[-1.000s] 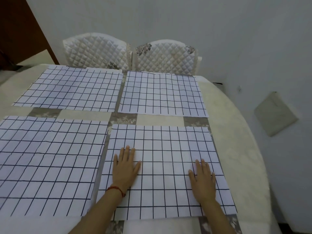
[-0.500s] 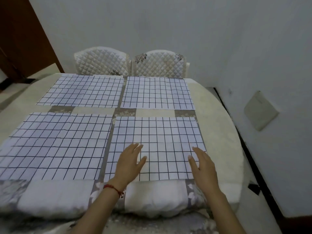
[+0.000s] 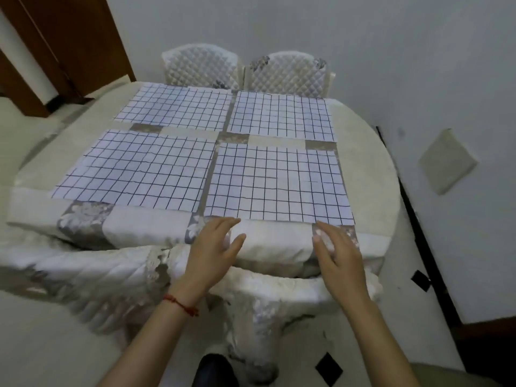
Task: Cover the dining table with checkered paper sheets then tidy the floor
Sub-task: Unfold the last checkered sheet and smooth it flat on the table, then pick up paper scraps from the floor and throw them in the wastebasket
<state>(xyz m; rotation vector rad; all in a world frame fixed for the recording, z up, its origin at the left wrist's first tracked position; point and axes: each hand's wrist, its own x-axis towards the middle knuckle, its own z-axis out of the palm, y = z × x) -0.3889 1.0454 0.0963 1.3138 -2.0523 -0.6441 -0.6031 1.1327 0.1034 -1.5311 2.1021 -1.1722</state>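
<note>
Several checkered paper sheets lie flat on the dining table (image 3: 371,191), which wears a pale cloth. The near right sheet (image 3: 276,182) sits beside the near left sheet (image 3: 139,169); two more, the far left sheet (image 3: 178,107) and far right sheet (image 3: 282,115), lie behind. My left hand (image 3: 215,252), with a red string at the wrist, hovers open just in front of the near right sheet's front edge. My right hand (image 3: 337,255) is open too, near that sheet's front right corner. Neither hand holds anything.
Two quilted white chairs (image 3: 201,68) (image 3: 287,71) stand at the table's far side against the wall. A covered chair back (image 3: 251,303) is right below my hands. A brown door (image 3: 69,37) is at the far left. The tiled floor (image 3: 335,367) shows dark diamond insets.
Both hands have lifted off the near right sheet and drawn back past its front edge. The view has pulled away from the table, showing its near edge and the floor.
</note>
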